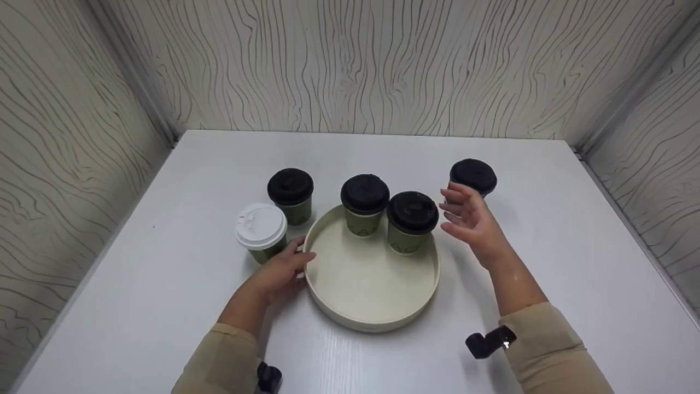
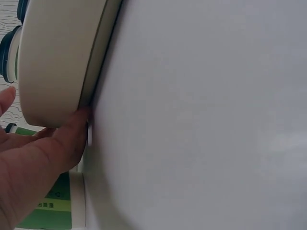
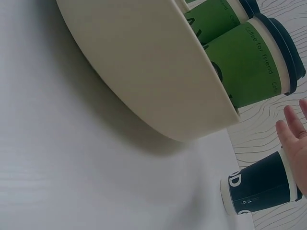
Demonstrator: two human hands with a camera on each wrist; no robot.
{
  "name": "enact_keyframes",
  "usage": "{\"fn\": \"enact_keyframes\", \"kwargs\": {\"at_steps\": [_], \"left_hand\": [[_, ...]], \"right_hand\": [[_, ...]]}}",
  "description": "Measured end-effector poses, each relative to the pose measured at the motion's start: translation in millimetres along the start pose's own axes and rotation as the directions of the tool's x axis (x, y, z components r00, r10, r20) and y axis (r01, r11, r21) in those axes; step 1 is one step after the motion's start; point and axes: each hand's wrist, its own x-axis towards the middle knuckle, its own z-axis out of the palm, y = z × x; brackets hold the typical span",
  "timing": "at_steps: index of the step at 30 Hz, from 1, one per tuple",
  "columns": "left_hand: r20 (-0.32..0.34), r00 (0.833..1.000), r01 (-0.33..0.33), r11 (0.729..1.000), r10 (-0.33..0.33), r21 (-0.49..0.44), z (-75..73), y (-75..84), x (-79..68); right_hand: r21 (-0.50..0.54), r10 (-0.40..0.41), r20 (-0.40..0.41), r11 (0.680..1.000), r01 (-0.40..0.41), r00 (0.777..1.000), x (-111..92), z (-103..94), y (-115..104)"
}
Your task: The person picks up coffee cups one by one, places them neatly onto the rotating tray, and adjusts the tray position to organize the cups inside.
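A round cream tray (image 1: pixel 361 290) with a raised rim bears two green paper coffee cups with black lids, one cup (image 1: pixel 363 205) at its back and another cup (image 1: pixel 411 221) at back right. My left hand (image 1: pixel 281 271) grips the tray's left side, thumb over the rim. In the left wrist view, its fingers (image 2: pixel 72 136) reach the tray's lower edge. My right hand (image 1: pixel 473 224) is raised right of the tray, fingers spread and holding nothing. Behind it stands a dark cup (image 3: pixel 261 184) with a black lid, partly hidden by the hand in the head view.
Left of the tray, a white-lidded cup (image 1: pixel 261 232) stands right beside my left hand. A black-lidded green cup (image 1: pixel 292 194) is just behind it. Patterned panels (image 1: pixel 350 65) enclose the white table (image 1: pixel 164 284) at the back and sides.
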Motion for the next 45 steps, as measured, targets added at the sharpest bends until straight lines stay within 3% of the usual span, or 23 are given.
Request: {"fn": "enact_keyframes", "kwargs": {"at_steps": [8,17,32,45], "left_hand": [[-0.026,0.999,-0.029,0.999,0.030,0.044,-1.9,-0.8,2.2],[-0.052,0.999,-0.006,0.995,0.011,0.095,-2.5,1.5,-2.0],[0.037,0.999,0.024,0.999,-0.025,0.028,-6.8,-1.0,-9.0],[0.059,0.996,0.069,0.997,-0.071,0.027,-11.4,0.2,-12.0]], "right_hand": [[0.022,-0.021,-0.025,1.000,0.021,0.999,-1,-7.1,-6],[0.015,-0.061,-0.045,0.998,0.062,0.997,-1,-17.0,-12],[-0.020,-0.043,-0.054,0.999,0.042,0.998,0,-25.9,-14],[0.010,-0.051,-0.077,0.999,0.052,0.996,-1,-31.4,-19]]}}
